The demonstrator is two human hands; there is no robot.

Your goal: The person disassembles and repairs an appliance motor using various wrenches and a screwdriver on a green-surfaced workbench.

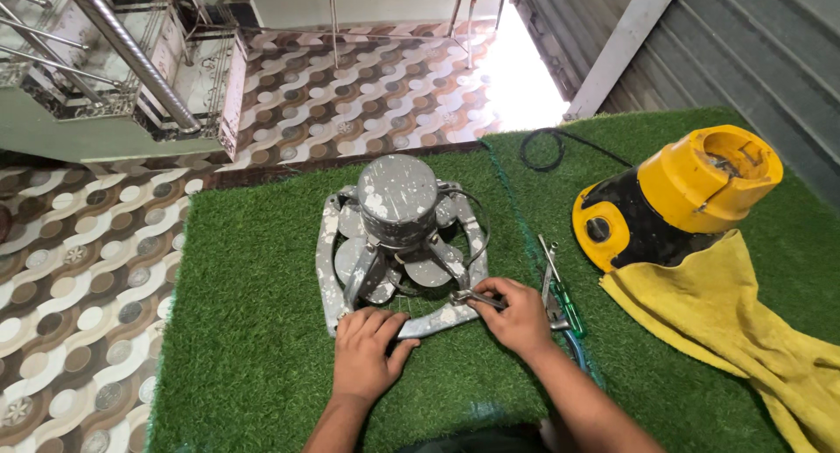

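Note:
A grey, paint-spattered exhaust fan lies face down on green artificial turf, its round motor housing pointing up. My left hand presses flat on the near edge of the fan's frame. My right hand grips a small metal wrench set against the frame's near right corner.
Pliers and a green-handled screwdriver lie just right of my right hand. A yellow and black motor unit rests on a yellow cloth at the right. A black cable loops behind. Patterned tile floor lies left; a stair railing stands at the far left.

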